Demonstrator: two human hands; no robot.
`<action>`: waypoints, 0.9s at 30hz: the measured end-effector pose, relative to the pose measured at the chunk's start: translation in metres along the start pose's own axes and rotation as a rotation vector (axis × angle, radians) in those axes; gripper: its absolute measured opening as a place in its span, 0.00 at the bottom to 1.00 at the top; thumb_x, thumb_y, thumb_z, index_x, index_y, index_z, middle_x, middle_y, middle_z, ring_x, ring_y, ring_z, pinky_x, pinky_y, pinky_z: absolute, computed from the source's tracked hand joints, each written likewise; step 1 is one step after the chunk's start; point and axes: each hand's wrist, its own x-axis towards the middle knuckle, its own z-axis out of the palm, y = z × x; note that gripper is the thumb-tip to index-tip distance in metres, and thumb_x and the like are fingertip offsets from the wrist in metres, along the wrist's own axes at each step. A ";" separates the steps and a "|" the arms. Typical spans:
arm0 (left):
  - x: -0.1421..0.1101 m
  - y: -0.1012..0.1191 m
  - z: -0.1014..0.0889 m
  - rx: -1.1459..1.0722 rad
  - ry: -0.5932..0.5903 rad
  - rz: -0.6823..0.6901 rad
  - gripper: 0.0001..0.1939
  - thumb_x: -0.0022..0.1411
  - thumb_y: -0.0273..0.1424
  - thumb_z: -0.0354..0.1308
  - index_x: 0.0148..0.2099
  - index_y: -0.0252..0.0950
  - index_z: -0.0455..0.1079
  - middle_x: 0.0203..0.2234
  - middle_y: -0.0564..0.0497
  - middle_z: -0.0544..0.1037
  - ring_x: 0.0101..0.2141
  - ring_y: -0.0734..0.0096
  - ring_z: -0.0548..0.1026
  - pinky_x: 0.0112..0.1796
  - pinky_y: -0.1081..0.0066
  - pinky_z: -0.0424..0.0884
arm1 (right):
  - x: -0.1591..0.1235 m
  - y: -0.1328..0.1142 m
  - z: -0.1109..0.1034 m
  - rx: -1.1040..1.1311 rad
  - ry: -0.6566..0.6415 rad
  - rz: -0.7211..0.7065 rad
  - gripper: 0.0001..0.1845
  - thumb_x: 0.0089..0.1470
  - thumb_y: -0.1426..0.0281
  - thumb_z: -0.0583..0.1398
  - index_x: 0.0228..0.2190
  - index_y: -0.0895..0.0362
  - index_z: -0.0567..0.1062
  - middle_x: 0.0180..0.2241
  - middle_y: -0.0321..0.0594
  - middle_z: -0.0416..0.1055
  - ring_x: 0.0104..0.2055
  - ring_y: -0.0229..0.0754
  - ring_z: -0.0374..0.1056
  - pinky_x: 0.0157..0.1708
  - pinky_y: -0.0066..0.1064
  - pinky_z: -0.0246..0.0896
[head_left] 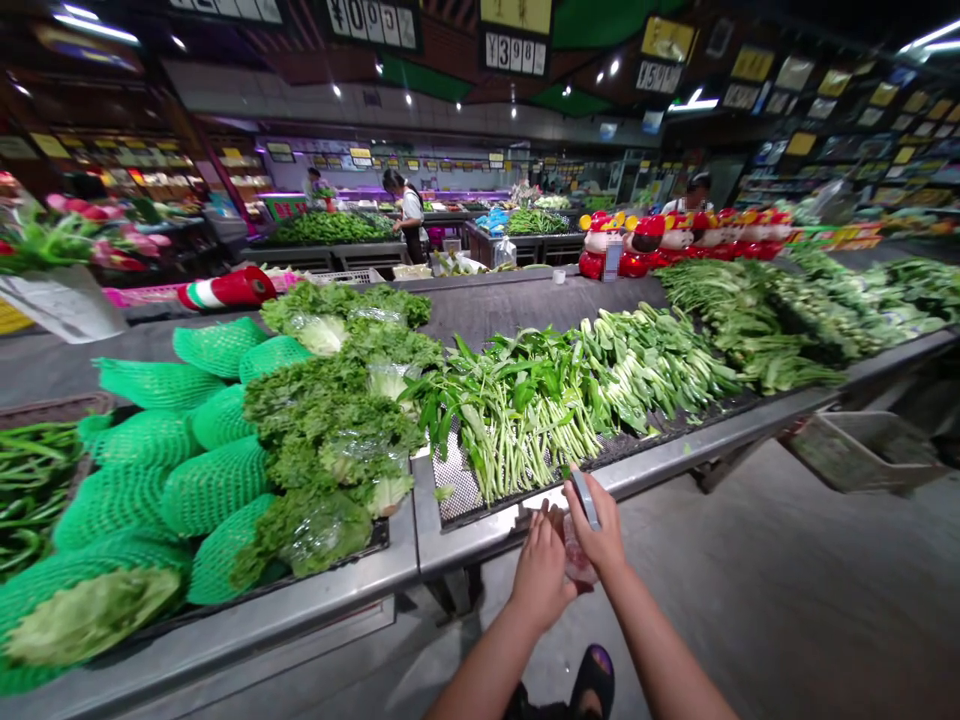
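Observation:
My left hand point(541, 562) and my right hand point(598, 528) are close together over the metal front edge of the display stand. A grey, curved, band-like thing point(586, 500) is in my right hand, between its thumb and fingers. Between my palms shows a reddish, see-through thing point(577, 558), with my left hand closed against it; its kind I cannot make out. Just beyond my fingers, a heap of water spinach point(517, 425) lies with its cut stems pointing toward me. Leafy greens with pale stems point(652, 360) lie to its right.
Wrapped lettuce point(337, 440) and green net-sleeved vegetables point(217, 490) fill the left section. Red figurines point(675, 240) stand along the back ledge. A grey crate point(862, 450) is below the stand at right. Further off, a person point(411, 215) stands by another counter.

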 end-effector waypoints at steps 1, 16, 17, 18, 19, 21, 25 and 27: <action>0.002 0.000 0.000 0.000 -0.004 -0.008 0.53 0.43 0.38 0.65 0.63 0.29 0.39 0.61 0.36 0.47 0.61 0.49 0.43 0.58 0.52 0.46 | 0.002 0.001 -0.001 -0.010 -0.001 -0.005 0.16 0.57 0.62 0.50 0.42 0.56 0.70 0.32 0.44 0.71 0.35 0.45 0.68 0.36 0.38 0.64; 0.045 0.017 -0.010 0.039 0.000 0.028 0.54 0.43 0.38 0.66 0.64 0.31 0.37 0.61 0.36 0.47 0.61 0.50 0.42 0.58 0.53 0.45 | 0.040 0.018 -0.018 -0.012 0.043 0.013 0.16 0.57 0.61 0.51 0.42 0.56 0.69 0.36 0.46 0.72 0.39 0.46 0.68 0.40 0.40 0.63; 0.047 0.017 -0.009 0.041 0.003 0.031 0.54 0.43 0.38 0.66 0.63 0.30 0.38 0.61 0.36 0.47 0.61 0.50 0.42 0.58 0.53 0.45 | 0.040 0.021 -0.019 -0.025 0.053 0.011 0.16 0.56 0.61 0.51 0.41 0.56 0.70 0.36 0.46 0.72 0.38 0.46 0.68 0.40 0.41 0.64; 0.048 0.018 -0.007 0.042 0.008 0.038 0.53 0.43 0.38 0.66 0.63 0.30 0.38 0.61 0.36 0.47 0.61 0.50 0.43 0.58 0.53 0.45 | 0.040 0.024 -0.020 -0.037 0.064 0.011 0.16 0.56 0.60 0.51 0.41 0.56 0.70 0.36 0.47 0.72 0.38 0.47 0.69 0.39 0.41 0.64; 0.049 0.018 -0.006 0.043 0.015 0.048 0.53 0.44 0.38 0.66 0.63 0.29 0.38 0.61 0.36 0.48 0.61 0.50 0.43 0.58 0.53 0.45 | 0.040 0.026 -0.021 -0.048 0.080 0.011 0.16 0.56 0.60 0.51 0.40 0.56 0.70 0.36 0.47 0.72 0.38 0.48 0.69 0.39 0.42 0.64; 0.053 0.018 -0.004 0.041 0.024 0.069 0.52 0.44 0.38 0.65 0.63 0.30 0.38 0.61 0.36 0.48 0.61 0.51 0.42 0.59 0.52 0.45 | 0.041 0.029 -0.022 -0.060 0.105 0.019 0.17 0.55 0.59 0.52 0.40 0.56 0.70 0.36 0.48 0.72 0.38 0.48 0.68 0.39 0.43 0.64; 0.063 0.021 -0.006 0.037 0.018 0.064 0.53 0.44 0.39 0.65 0.63 0.30 0.37 0.60 0.34 0.48 0.61 0.47 0.44 0.58 0.51 0.46 | 0.053 0.026 -0.029 -0.009 0.056 0.035 0.17 0.55 0.59 0.51 0.41 0.55 0.69 0.38 0.46 0.72 0.41 0.47 0.68 0.42 0.40 0.63; 0.069 0.025 -0.010 0.041 0.021 0.057 0.53 0.44 0.40 0.65 0.63 0.30 0.37 0.60 0.34 0.49 0.60 0.46 0.45 0.58 0.50 0.47 | 0.062 0.022 -0.034 0.029 0.032 0.036 0.16 0.56 0.60 0.51 0.40 0.55 0.70 0.37 0.44 0.72 0.39 0.45 0.68 0.41 0.37 0.63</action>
